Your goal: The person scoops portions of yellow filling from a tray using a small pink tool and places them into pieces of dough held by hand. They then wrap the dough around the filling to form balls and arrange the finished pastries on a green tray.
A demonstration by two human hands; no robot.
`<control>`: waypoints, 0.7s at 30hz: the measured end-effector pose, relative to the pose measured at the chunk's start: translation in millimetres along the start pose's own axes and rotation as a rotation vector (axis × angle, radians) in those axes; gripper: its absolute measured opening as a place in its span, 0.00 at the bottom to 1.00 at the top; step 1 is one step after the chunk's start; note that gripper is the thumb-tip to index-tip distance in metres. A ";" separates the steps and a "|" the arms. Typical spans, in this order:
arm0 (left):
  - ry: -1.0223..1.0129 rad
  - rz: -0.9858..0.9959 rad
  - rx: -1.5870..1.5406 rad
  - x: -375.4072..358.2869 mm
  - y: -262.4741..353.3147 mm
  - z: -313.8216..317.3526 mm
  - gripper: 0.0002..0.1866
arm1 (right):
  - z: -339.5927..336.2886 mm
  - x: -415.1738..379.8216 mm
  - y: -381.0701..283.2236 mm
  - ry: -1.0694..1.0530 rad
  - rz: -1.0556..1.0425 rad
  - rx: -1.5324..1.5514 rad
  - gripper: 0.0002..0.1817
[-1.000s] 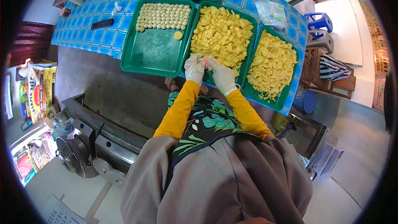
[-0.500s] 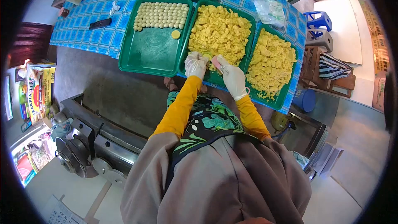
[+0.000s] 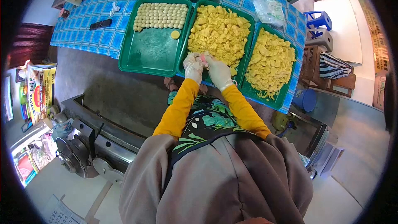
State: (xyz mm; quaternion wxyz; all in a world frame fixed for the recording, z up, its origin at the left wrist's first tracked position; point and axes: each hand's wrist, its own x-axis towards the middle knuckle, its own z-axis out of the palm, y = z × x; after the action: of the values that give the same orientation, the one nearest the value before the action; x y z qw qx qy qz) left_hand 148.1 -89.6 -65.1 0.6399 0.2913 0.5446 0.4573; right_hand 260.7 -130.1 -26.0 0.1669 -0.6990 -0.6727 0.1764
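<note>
Right grip (image 3: 219, 73) has rejoined left grip (image 3: 193, 67), green trays (image 3: 151, 54) flanking the yellow chunks (image 3: 219, 33).

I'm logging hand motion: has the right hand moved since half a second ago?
Yes: the right hand has shifted left, toward the left hand, judged against the rim of the middle green tray.

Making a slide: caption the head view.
White-gloved hands close together at a green rectangular plastic tray of crumbly yellow chunks.
</note>
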 end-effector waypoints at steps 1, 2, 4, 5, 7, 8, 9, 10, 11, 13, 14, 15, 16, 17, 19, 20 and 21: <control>0.002 0.006 0.000 7.6 -12.4 -4.4 0.18 | -5.7 -4.8 -0.9 -0.069 0.012 -0.049 0.20; 0.009 0.051 0.032 14.5 -25.3 -8.3 0.17 | -10.2 -9.8 0.4 -0.143 0.026 -0.099 0.20; 0.017 0.100 0.061 12.3 -22.1 -7.2 0.16 | -12.9 -14.0 8.6 -0.140 0.001 -0.097 0.19; -0.001 0.072 0.123 10.1 -21.0 -5.8 0.16 | -14.3 -14.6 12.4 -0.137 -0.022 -0.093 0.18; -0.014 0.048 0.183 4.9 1.3 -4.8 0.17 | -29.0 -16.0 16.6 -0.169 -0.018 -0.093 0.16; -0.146 0.190 0.517 2.6 14.6 -7.9 0.19 | -36.5 -18.6 17.3 -0.206 -0.003 -0.093 0.16; -0.284 0.329 0.849 -2.0 28.3 -7.5 0.20 | -41.3 -22.0 19.3 -0.210 -0.001 -0.094 0.16; -0.238 0.280 1.034 -7.2 36.1 -1.5 0.18 | -46.6 -25.1 20.6 -0.160 0.008 -0.065 0.16; -0.242 0.276 1.033 -9.2 34.5 0.0 0.18 | -50.9 -28.9 20.8 -0.110 0.020 -0.037 0.16; -0.154 0.393 1.082 -11.5 36.9 4.2 0.14 | -63.7 -33.6 8.4 -0.109 0.124 -0.034 0.20; -0.182 0.352 1.151 -9.1 40.0 6.1 0.18 | -62.4 -36.0 8.8 -0.078 0.137 -0.030 0.20; -0.189 0.350 1.154 -8.6 41.9 4.9 0.18 | -59.9 -39.4 8.6 -0.048 0.153 -0.024 0.21; -0.213 0.286 1.211 -7.5 44.5 2.4 0.21 | -56.9 -42.1 8.1 -0.047 0.159 -0.024 0.21; -0.234 0.223 1.265 -5.9 47.5 0.6 0.24 | -53.2 -43.1 7.4 -0.011 0.142 0.009 0.21; -0.199 0.213 1.179 -8.1 46.4 -9.4 0.29 | -42.3 -41.9 4.9 0.024 0.130 0.044 0.22; -0.200 0.178 1.086 -4.9 43.2 -15.0 0.29 | -34.9 -37.5 3.1 0.063 0.113 0.099 0.22; -0.199 0.144 0.994 -1.7 40.3 -18.5 0.30 | -27.5 -32.2 0.5 0.101 0.095 0.154 0.22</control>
State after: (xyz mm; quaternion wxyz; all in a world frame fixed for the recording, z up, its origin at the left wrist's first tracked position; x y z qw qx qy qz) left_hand 119.5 -76.8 -33.7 0.4397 0.6392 0.6113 0.1560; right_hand 273.1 -162.1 -1.3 0.2452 -0.7231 -0.6141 0.1996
